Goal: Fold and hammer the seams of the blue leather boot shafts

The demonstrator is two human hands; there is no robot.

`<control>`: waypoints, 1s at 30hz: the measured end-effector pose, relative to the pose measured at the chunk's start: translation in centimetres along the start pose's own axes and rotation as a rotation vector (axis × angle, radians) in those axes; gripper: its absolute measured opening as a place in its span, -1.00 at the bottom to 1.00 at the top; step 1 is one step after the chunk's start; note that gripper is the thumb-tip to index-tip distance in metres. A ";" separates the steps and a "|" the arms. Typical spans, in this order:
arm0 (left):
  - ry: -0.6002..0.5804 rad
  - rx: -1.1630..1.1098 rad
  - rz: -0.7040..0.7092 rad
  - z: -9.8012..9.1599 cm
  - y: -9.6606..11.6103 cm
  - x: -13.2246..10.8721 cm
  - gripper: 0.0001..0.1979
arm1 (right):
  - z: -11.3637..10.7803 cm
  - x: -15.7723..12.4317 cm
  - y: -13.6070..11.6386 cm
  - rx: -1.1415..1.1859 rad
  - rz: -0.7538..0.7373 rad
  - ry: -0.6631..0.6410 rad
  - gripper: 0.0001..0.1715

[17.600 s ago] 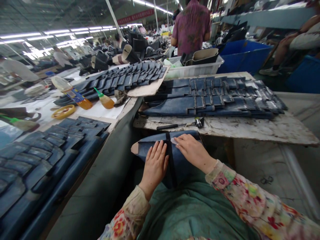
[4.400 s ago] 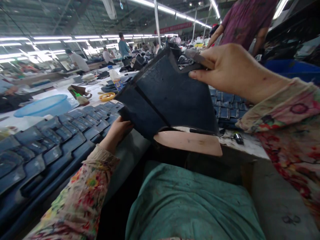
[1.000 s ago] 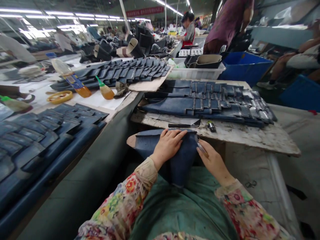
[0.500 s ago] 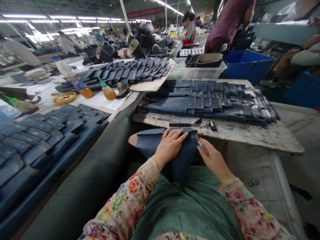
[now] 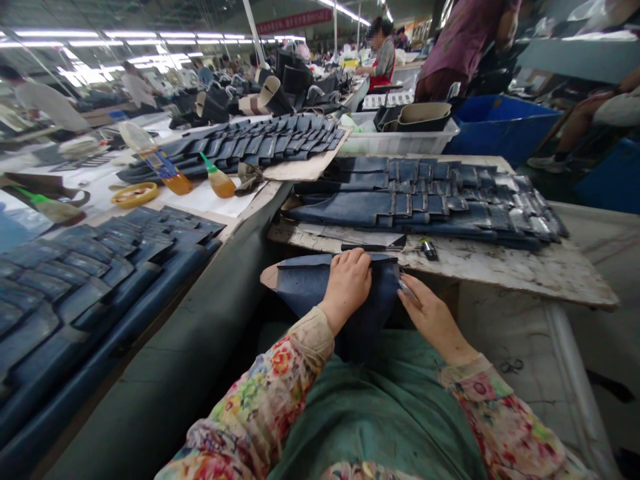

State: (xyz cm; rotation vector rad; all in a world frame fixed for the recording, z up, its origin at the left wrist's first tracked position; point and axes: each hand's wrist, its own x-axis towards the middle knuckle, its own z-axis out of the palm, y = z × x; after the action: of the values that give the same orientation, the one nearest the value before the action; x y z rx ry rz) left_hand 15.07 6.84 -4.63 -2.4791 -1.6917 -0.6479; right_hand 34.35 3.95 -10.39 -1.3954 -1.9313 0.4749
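A dark blue leather boot piece lies across my lap, over a green apron. My left hand rests on top of the piece, fingers curled down over its far edge and pressing it. My right hand sits at the piece's right edge, fingers pinched on a small flat silvery thing that I cannot make out. A hammer lies on the board just beyond my hands.
A worn board carries rows of overlapping blue leather pieces. More such pieces lie on the left table. Glue bottles and a yellow dish stand further left. A white bin, blue tubs and other workers are behind.
My left hand's fingers have curled from flat to bent over the piece's far edge. My right hand stays at the right edge. The camera view has shifted slightly.
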 end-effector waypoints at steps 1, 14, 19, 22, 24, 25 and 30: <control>-0.008 0.030 0.025 -0.1 0.4 0.3 -0.88 | -0.2 0.1 -0.1 -0.024 -0.017 -0.008 -0.53; -0.141 0.033 0.273 1.3 2.2 0.4 -0.72 | -3.3 0.0 -0.4 -0.235 -0.096 -0.130 -0.54; -0.114 0.018 0.228 1.8 2.5 0.8 -0.70 | -3.2 0.8 -0.2 -0.280 0.073 -0.049 -0.41; -0.120 0.002 0.232 1.8 2.3 0.8 -0.71 | -3.0 1.8 -0.6 -0.341 -0.001 -0.031 -0.43; -0.119 -0.011 0.243 1.6 2.0 0.5 -0.70 | -3.0 2.4 -1.2 -0.395 -0.049 -0.005 -0.46; -0.116 -0.019 0.245 1.5 1.8 0.3 -0.68 | -3.1 2.7 -1.6 -0.427 -0.068 0.009 -0.47; -0.101 -0.022 0.204 1.1 0.9 -0.7 -0.65 | -2.8 2.9 -3.2 -0.528 -0.117 0.012 -0.55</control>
State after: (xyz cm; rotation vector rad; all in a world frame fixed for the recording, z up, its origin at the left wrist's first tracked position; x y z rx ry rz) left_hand 16.04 6.18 -5.75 -2.6944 -1.4403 -0.5312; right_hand 33.69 5.23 -5.43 -1.5773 -2.2093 -0.1143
